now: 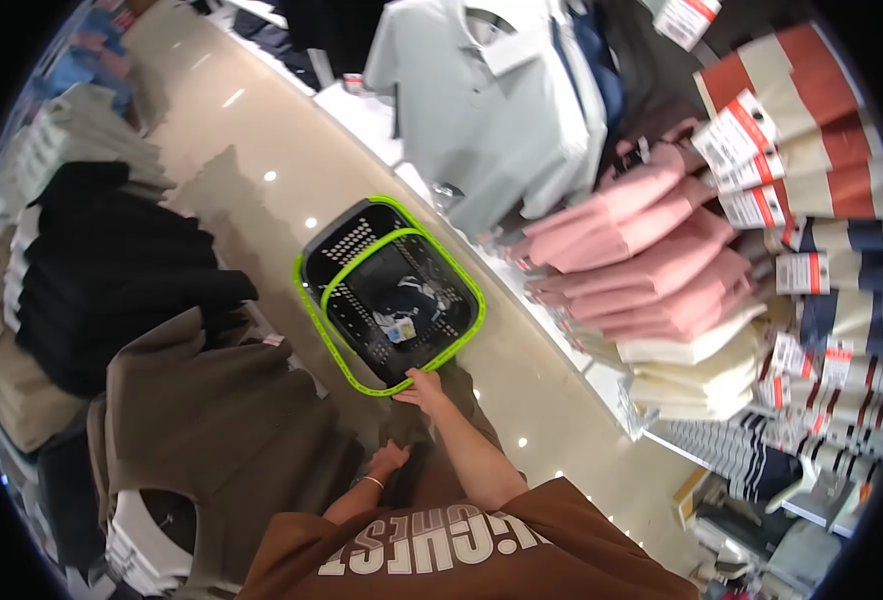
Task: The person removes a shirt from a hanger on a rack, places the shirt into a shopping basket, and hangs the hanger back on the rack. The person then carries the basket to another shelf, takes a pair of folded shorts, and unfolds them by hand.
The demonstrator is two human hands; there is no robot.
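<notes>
My right hand [422, 392] is closed around the near rim of a black shopping basket [389, 292] with bright green edging. Inside the basket lies a dark and white bundle [413, 303] with a small tag; its kind is unclear. A green handle [373, 240] arches across the basket. My left hand [389, 459], with a band at the wrist, is held low before my body. Its fingers look curled, and I see nothing in them. Left of it hang brown shirts [231, 420].
Black folded garments [126, 285] are stacked at left. Across the shiny floor [196, 110] stands a white display ledge [551, 345]. A grey polo shirt [486, 110], pink shirts [651, 255] and tagged striped clothes [821, 85] line the right side.
</notes>
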